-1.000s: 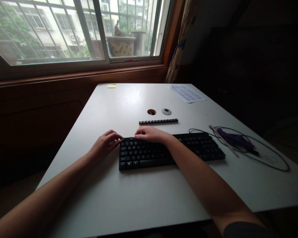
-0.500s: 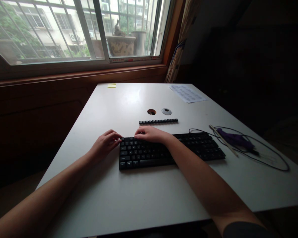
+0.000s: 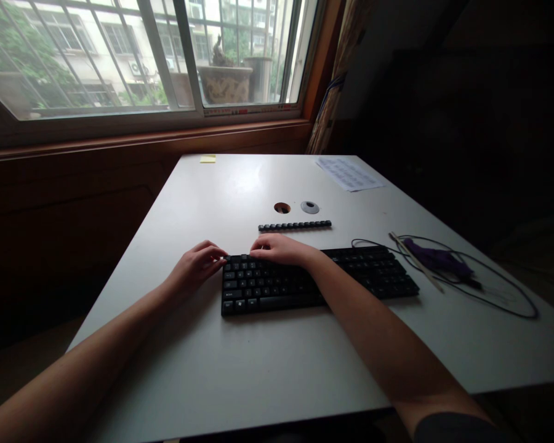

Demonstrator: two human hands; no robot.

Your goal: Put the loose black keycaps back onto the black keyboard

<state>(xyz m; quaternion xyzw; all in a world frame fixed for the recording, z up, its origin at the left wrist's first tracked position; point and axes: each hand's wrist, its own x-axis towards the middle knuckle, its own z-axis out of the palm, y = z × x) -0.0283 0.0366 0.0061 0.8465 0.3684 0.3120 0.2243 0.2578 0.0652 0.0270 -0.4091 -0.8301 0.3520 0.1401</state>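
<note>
A black computer keyboard point(image 3: 277, 303) lies flat on the white table. My left hand point(image 3: 197, 266) is at its far left corner, thumb and fingers closed on that corner. My right hand point(image 3: 281, 249) reaches over the keyboard from the right. Its fingers are curled down at the far edge, beside a key point(image 3: 244, 257) in the back row; whether something small is between the fingertips is hidden. Beyond the hands lies a row of loose black keycaps point(image 3: 294, 226), lined up side by side. My right forearm covers part of the keys.
To the right, a cable point(image 3: 508, 280) loops around a purple cloth point(image 3: 436, 257) and a thin stick point(image 3: 415, 261). A round hole point(image 3: 282, 208) and a grey ring cover point(image 3: 309, 208) are farther back. Printed sheets point(image 3: 348, 174) and a yellow note point(image 3: 207, 159) lie near the far edge.
</note>
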